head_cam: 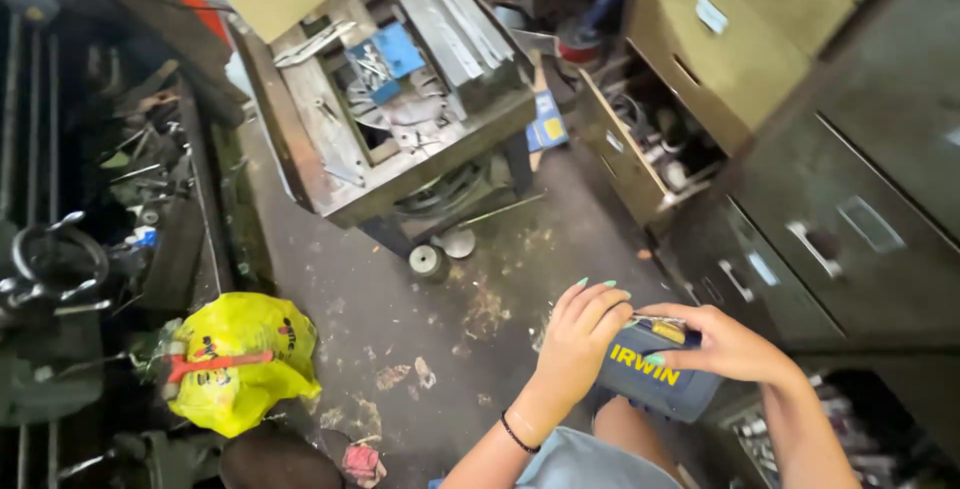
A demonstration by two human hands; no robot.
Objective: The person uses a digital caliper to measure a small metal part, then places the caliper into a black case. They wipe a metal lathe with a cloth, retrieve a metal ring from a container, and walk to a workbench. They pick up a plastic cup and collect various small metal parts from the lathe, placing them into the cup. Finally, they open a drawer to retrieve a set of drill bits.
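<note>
A small dark blue case (655, 381) with yellow lettering and a yellow-trimmed top is held low in the frame, over my lap. My left hand (583, 334) wraps its left end, fingers curled over the top edge. My right hand (722, 341) grips the right end, thumb along the front. A black band circles my left wrist. The case's contents are hidden.
A cluttered metal cart (400, 119) on small wheels stands ahead, piled with metal parts and a blue box. Grey drawer cabinets (830, 209) line the right, one drawer (640, 144) pulled open. A yellow plastic bag (235, 359) lies on the stained floor at left, beside shelves of tools.
</note>
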